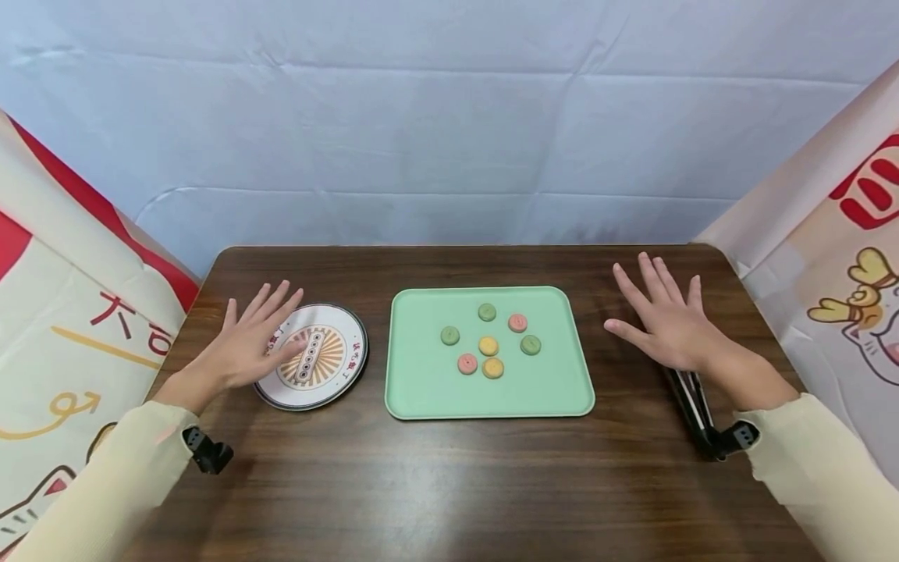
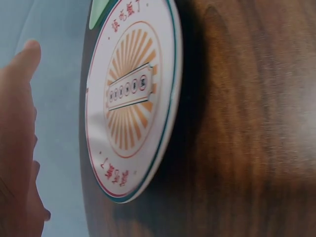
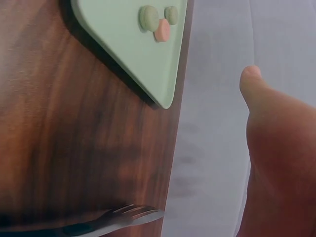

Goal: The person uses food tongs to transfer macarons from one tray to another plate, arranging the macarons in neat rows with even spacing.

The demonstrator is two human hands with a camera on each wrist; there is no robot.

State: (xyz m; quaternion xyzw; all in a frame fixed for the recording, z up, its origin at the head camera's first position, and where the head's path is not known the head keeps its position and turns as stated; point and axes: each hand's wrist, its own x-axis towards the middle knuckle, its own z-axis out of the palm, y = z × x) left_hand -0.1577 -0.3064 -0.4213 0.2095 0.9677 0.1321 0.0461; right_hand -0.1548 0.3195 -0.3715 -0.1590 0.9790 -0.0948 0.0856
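My left hand [image 1: 246,343] hovers with spread fingers above the left edge of a round white plate [image 1: 337,371], which has an orange sunburst print and a dark rim. On the far right, my right hand [image 1: 670,328] is also held in the air, fingers apart and holding nothing. Beneath its wrist lies a fork [image 3: 131,215] with metal tines, its handle partly hidden in the head view. Between the hands, a mint-green tray [image 1: 421,394] bears small macaron-like rounds: three green [image 1: 530,344], two pink [image 1: 517,322] and two yellow [image 1: 493,368].
Everything stands on a dark brown wooden table [image 1: 421,484] with rounded far corners. A pale cloth [image 1: 449,140] hangs behind it, and printed cloths flank both sides. A small black camera [image 1: 207,450] is worn on the left wrist, another on the right.
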